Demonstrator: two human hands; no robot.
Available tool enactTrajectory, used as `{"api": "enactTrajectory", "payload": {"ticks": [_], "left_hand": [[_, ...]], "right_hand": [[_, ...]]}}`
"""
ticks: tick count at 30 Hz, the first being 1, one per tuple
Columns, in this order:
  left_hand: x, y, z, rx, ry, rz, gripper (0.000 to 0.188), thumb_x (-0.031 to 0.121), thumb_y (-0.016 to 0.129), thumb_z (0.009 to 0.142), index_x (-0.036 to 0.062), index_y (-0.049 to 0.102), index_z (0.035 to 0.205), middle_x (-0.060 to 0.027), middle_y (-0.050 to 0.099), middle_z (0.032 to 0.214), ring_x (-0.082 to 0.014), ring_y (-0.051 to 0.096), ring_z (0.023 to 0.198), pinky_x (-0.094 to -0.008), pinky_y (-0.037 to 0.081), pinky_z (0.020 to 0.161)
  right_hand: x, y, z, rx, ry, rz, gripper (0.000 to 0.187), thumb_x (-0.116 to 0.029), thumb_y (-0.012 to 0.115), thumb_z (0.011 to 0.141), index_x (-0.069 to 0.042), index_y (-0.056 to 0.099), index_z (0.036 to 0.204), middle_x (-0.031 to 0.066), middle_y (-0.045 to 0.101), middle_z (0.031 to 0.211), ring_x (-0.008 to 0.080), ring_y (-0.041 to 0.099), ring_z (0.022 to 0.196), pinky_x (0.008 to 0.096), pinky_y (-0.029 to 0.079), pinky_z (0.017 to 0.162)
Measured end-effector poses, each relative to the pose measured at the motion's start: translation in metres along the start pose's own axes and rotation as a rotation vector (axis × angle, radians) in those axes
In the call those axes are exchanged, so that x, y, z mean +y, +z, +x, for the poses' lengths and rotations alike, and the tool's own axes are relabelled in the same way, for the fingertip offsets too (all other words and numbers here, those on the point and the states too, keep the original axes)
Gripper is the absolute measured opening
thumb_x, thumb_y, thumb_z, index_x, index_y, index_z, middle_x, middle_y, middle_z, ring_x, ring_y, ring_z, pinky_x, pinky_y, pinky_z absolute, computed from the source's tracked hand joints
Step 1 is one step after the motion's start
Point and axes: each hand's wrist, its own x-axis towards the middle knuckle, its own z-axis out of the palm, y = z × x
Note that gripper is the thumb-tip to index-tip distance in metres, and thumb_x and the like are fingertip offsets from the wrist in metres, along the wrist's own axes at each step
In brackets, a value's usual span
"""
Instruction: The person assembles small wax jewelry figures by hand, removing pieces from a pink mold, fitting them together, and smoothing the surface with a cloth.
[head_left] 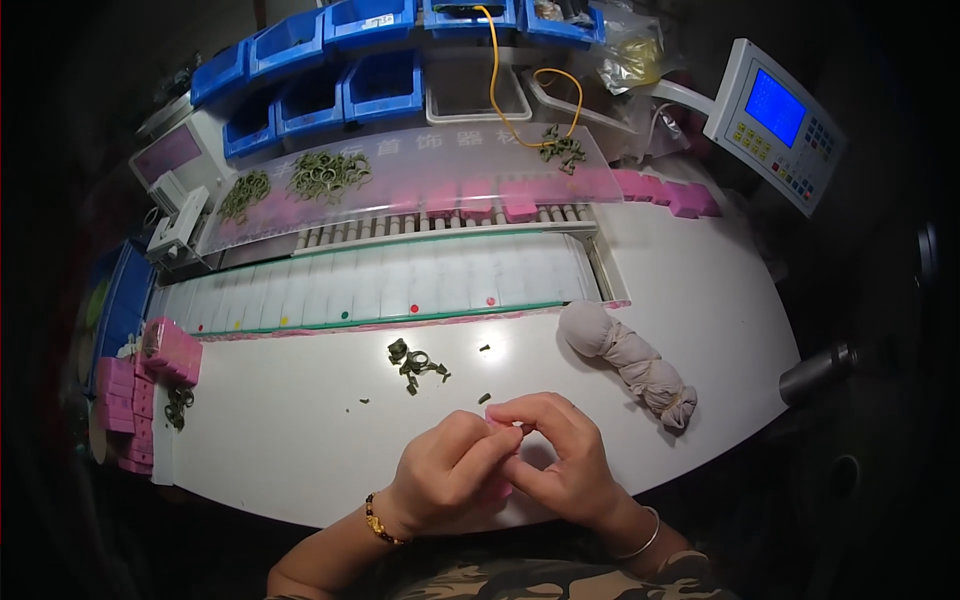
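Note:
My left hand [447,468] and my right hand [567,460] meet near the front edge of the white table. Both are closed around a small pink block [498,490], mostly hidden by my fingers. The index finger of my right hand bends over the top of the block, and its thumb lies close to my left fingertips. Whether a smaller piece sits between the fingertips cannot be seen. Just beyond my hands lies a small dark green piece [485,398]. Farther off is a loose cluster of dark green ring-shaped pieces [415,365].
A knotted whitish cloth bundle [630,360] lies to the right. Pink blocks [130,405] are stacked at the left. Behind stand a green-edged conveyor [380,285], a clear sheet [420,160] bearing green ring pieces, blue bins [382,85] and a control panel [770,120].

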Motion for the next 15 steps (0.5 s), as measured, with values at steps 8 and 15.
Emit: {"api": "enactTrajectory", "payload": {"ticks": [8,15], "left_hand": [[-0.002,-0.005,0.001,-0.081,0.012,-0.024,0.034,0.001,0.082,0.074,0.0002,0.070,0.105,-0.0099,0.064,0.093,-0.0228,0.069,0.080,-0.0299,0.060,0.068],[-0.003,-0.008,0.007,-0.025,-0.119,0.016,0.050,0.000,0.082,0.078,0.0024,0.059,0.122,-0.0143,0.065,0.104,-0.0270,0.067,0.086,-0.0336,0.057,0.069]], "right_hand": [[-0.009,-0.029,0.020,-0.275,0.270,0.226,0.038,-0.012,0.074,0.082,-0.007,0.063,0.118,0.0082,0.062,0.110,0.0216,0.063,0.100,0.0325,0.054,0.081],[0.006,-0.051,0.046,0.212,-0.206,-0.568,0.040,-0.021,0.079,0.082,-0.010,0.071,0.119,0.0116,0.060,0.110,0.0290,0.059,0.099,0.0387,0.049,0.085]]}}
